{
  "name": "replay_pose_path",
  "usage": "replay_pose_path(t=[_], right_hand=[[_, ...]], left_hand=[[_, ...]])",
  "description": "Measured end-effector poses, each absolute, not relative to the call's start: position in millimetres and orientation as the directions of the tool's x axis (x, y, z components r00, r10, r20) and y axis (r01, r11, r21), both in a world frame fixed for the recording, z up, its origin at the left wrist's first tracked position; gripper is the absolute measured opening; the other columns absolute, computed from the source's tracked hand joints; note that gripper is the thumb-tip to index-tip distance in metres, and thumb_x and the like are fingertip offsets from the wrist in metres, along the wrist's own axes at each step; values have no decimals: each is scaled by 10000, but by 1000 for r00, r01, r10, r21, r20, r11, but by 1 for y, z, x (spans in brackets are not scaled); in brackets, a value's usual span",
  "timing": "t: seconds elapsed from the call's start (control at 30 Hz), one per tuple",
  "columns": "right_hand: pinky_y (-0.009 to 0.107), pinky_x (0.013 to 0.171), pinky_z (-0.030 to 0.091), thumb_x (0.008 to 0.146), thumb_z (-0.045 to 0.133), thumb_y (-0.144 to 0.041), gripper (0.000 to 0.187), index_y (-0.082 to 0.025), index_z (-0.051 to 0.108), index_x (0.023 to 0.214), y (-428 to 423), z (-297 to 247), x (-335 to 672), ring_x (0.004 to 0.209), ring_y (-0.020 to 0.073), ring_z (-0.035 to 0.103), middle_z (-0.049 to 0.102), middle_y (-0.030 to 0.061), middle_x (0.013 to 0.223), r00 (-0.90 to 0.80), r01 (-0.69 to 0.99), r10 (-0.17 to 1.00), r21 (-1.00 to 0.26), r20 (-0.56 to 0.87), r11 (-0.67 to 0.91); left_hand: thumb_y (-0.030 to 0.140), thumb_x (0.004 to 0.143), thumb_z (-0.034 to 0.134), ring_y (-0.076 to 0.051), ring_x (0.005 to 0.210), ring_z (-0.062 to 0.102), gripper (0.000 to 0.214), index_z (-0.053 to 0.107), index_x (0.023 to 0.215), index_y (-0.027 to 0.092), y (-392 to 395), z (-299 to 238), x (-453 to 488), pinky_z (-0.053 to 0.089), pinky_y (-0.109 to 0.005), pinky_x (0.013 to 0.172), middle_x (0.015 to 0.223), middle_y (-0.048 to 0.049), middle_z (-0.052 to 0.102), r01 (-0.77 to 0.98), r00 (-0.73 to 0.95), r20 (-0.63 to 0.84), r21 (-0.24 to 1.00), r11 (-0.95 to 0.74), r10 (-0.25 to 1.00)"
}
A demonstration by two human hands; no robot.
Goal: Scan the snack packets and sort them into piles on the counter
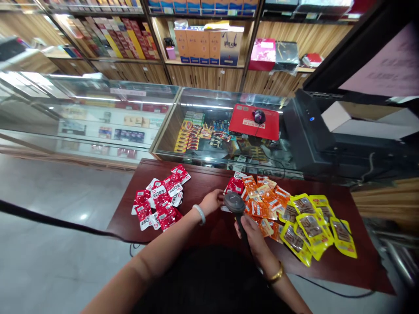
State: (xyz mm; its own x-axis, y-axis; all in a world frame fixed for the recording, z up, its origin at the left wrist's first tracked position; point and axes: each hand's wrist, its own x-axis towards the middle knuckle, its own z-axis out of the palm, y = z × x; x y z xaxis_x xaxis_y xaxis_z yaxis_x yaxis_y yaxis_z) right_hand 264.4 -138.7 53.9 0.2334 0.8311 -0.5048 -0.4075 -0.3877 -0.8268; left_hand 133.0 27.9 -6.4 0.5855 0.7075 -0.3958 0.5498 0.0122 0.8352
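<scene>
My right hand is wrapped round the handle of a dark barcode scanner, whose head points down at the table. My left hand, with a pale bangle on the wrist, has its fingers curled at a red snack packet just left of the scanner head. Beside that lies a heap of orange packets. Further right sits a pile of yellow packets. A separate pile of red packets lies to the left on the dark red table.
Beyond the table stands a glass display counter with goods inside, a red mouse pad and mouse on top. A black monitor and machine fill the right. Wooden shelves of boxes line the back wall. A black cable crosses the left floor.
</scene>
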Motion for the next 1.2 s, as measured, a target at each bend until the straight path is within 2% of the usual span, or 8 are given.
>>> replay_pose_path(t=[0.13,0.23,0.37,0.5,0.73,0.87,1.1,1.2], right_hand=[[229,466,338,825,600,-592,399,-206,537,747,-139,53,260,476,96,427,516,-37,584,205,-379,841,-833,-501,-404],[229,458,341,813,613,-597,398,-207,546,776,-140,50,256,471,94,438,534,-34,601,181,-381,833,-818,-522,-430],[234,445,327,798,613,-616,408,-212,557,809,-140,44,250,449,96,433,534,-41,583,163,-365,835,-819,-525,-444],[249,450,326,806,588,-627,412,-217,578,847,-138,45,246,444,111,431,535,-42,570,140,-306,853,-842,-502,-445],[249,449,336,778,608,-635,455,-221,594,966,-141,45,243,441,119,437,535,-50,569,142,-309,835,-825,-531,-472],[242,465,346,820,584,-602,395,-220,601,919,-144,42,243,453,109,447,544,-49,583,144,-304,848,-839,-510,-452],[247,456,333,816,565,-628,423,-218,579,916,-144,44,243,440,114,433,529,-52,568,140,-288,853,-845,-503,-451],[238,446,326,793,582,-644,451,-217,572,937,-144,47,242,439,111,428,526,-55,570,134,-315,840,-826,-526,-467]], left_hand=[[248,689,723,-184,924,623,384,628,1055,185,30,0,93,471,-297,845,1023,-67,675,634,528,-325,766,-109,785],[305,739,689,-223,979,600,313,629,1019,178,43,10,48,439,-339,899,1017,-95,657,822,325,-247,552,-143,913],[496,809,568,-329,1155,502,522,540,1182,131,68,18,-2,367,-427,978,1212,-179,570,976,-62,-119,198,85,991],[701,759,477,-408,1218,419,761,509,1208,87,96,17,-23,344,-487,968,1285,-241,498,960,-264,-147,55,275,953],[715,667,571,-397,1195,433,705,599,1055,126,110,20,-20,327,-476,964,1228,-216,521,985,-156,-306,25,172,939],[623,719,586,-364,1178,446,549,606,1020,164,94,21,-11,346,-451,944,1197,-175,560,996,-71,-267,35,84,961],[458,796,573,-321,1112,518,360,591,1052,207,77,18,-3,372,-411,898,1055,-123,653,985,1,-110,173,19,994],[454,819,549,-268,956,603,332,590,1041,211,75,16,3,408,-355,817,919,-86,675,936,-41,-147,341,90,988]])
